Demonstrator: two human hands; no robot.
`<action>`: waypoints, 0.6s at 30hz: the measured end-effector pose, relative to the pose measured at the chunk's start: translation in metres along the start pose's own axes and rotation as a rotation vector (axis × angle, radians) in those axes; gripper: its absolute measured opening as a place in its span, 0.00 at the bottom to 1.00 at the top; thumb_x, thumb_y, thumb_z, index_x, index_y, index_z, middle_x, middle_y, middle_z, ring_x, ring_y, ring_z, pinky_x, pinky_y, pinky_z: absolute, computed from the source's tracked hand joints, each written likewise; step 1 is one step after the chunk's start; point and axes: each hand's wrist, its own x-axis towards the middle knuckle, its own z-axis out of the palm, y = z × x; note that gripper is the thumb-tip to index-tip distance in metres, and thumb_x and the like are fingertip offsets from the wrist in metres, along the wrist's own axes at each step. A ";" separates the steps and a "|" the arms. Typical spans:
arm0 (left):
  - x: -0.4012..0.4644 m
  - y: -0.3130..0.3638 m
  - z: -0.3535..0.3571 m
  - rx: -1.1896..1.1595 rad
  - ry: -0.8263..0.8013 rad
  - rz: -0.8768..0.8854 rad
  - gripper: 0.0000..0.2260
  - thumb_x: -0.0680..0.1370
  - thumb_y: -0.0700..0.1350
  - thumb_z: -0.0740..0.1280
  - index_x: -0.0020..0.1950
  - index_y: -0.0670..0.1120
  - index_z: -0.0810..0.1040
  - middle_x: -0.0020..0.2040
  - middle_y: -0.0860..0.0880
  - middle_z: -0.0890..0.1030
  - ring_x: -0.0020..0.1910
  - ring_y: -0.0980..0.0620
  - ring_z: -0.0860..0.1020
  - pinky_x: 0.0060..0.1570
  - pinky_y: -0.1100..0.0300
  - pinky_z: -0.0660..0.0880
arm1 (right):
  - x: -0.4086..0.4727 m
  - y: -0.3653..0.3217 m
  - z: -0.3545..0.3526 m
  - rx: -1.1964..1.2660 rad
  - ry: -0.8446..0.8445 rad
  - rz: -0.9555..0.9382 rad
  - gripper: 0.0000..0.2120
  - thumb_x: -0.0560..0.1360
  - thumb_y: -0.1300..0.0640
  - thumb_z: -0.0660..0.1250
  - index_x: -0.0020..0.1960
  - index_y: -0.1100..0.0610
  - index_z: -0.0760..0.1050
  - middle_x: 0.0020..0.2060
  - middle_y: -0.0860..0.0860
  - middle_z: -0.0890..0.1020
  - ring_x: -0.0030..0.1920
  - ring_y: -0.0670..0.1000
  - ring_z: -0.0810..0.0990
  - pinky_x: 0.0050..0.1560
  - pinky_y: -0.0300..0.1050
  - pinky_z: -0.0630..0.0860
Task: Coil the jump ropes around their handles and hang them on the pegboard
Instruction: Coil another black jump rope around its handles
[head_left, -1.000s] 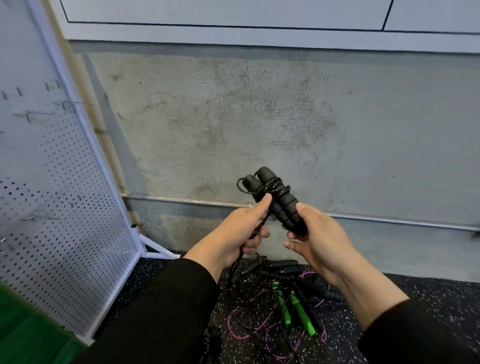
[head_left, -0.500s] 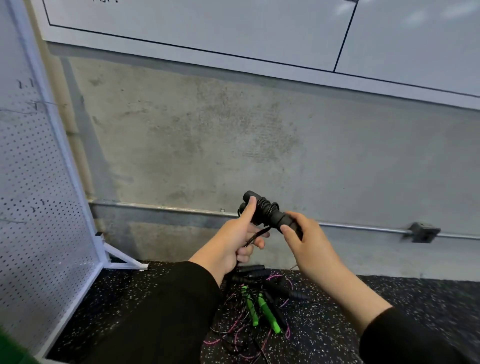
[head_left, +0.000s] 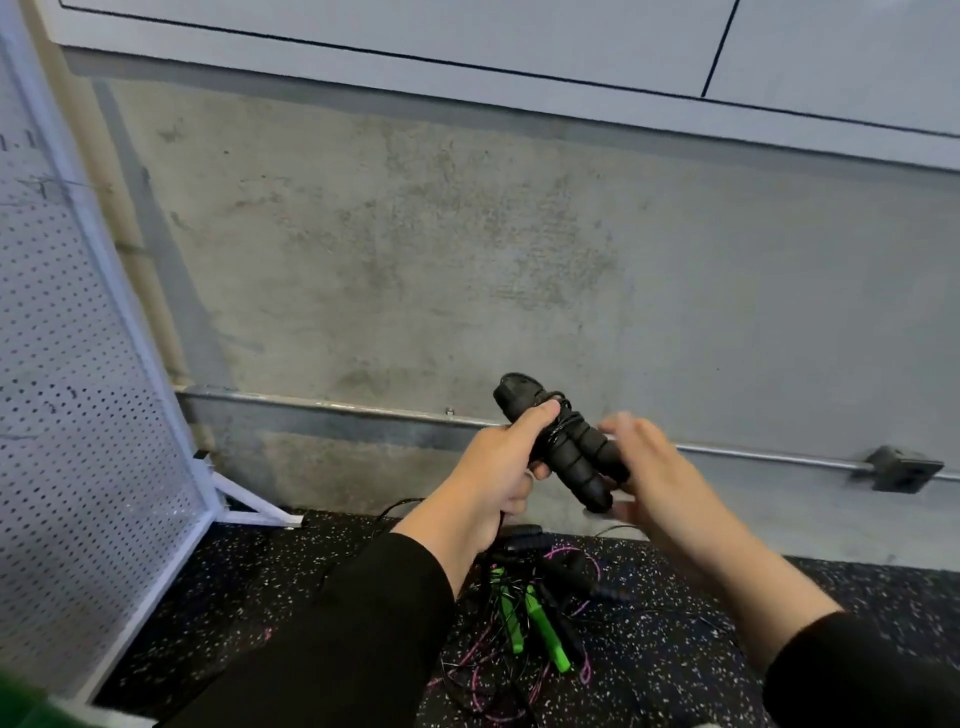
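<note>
- Here, a pair of black handles (head_left: 563, 447), bound together by turns of black cord, is held up in front of a concrete wall (head_left: 467, 249).
- The bundle is gripped by the left hand (head_left: 493, 467), thumb pressed over the wraps near the upper end, fingers curled round from beneath.
- The right hand (head_left: 649, 467) is seen just beside the lower ends of the handles, motion-blurred; its fingers look spread and no grip can be made out.
- A tail of cord hangs from under the left hand toward the floor (head_left: 260, 597), where a tangle of ropes (head_left: 535, 618) with green handles and pink cord lies below the hands.
- The winding is judged nearly finished. The wraps are best kept pinned under the thumb while the loose tail is drawn taut and laid on in neat, close turns.
- The pegboard (head_left: 78, 415) stands well apart, at the left.
</note>
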 end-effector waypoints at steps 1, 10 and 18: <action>0.001 0.000 0.002 0.013 -0.004 0.028 0.20 0.78 0.63 0.67 0.46 0.46 0.75 0.32 0.49 0.71 0.24 0.54 0.57 0.26 0.59 0.52 | 0.003 -0.001 -0.005 0.207 -0.112 0.168 0.28 0.77 0.34 0.58 0.62 0.56 0.78 0.55 0.64 0.81 0.43 0.58 0.82 0.44 0.52 0.84; 0.011 -0.008 -0.014 0.098 -0.039 0.043 0.18 0.81 0.59 0.63 0.49 0.44 0.73 0.34 0.49 0.74 0.26 0.54 0.59 0.27 0.60 0.54 | 0.028 0.027 -0.013 0.527 -0.559 0.439 0.28 0.80 0.40 0.59 0.66 0.62 0.77 0.41 0.61 0.76 0.35 0.53 0.74 0.34 0.43 0.78; 0.034 -0.011 -0.028 0.226 -0.049 -0.057 0.24 0.78 0.67 0.63 0.54 0.47 0.81 0.35 0.48 0.74 0.24 0.54 0.58 0.25 0.62 0.52 | 0.049 0.021 -0.015 0.155 -0.146 0.120 0.12 0.81 0.52 0.65 0.62 0.53 0.80 0.43 0.54 0.81 0.35 0.50 0.73 0.36 0.45 0.77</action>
